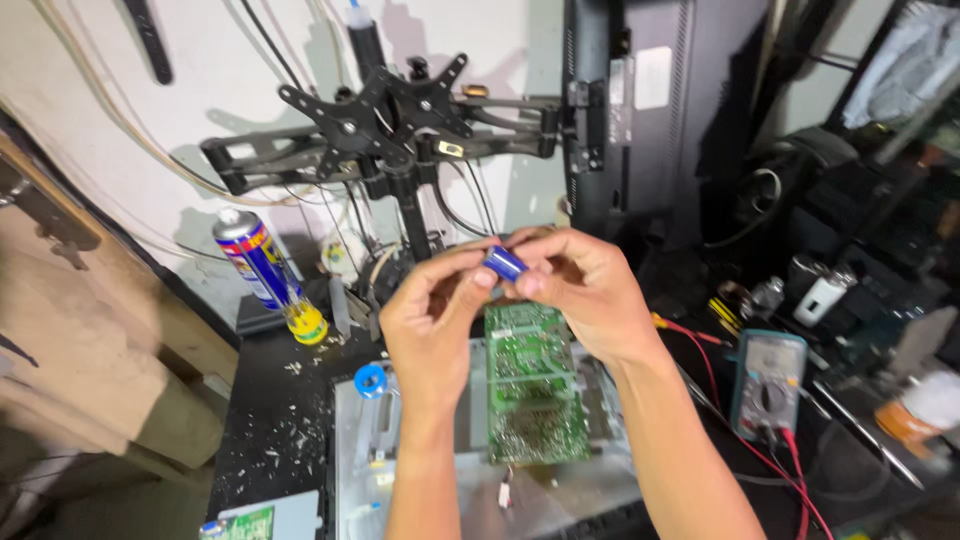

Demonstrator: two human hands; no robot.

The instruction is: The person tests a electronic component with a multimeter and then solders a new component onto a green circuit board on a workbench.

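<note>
while both hands meet above the bench, a small blue cylinder (505, 263) sits pinched between them, long axis running from upper left to lower right, one end toward each hand. left hand (435, 320) grips it with thumb and fingertips; right hand (580, 290) closes on the other end, fingers curled tight. directly below lies a green circuit board (530, 385) on a grey metal chassis (560, 490). blue tape roll (371, 381) sits left of the board. multimeter (766, 383) with red leads rests right. spray can (262, 270) stands by the white wall, monitor arm (390, 130) behind. black bench (270, 420) strewn with white flecks.
</note>
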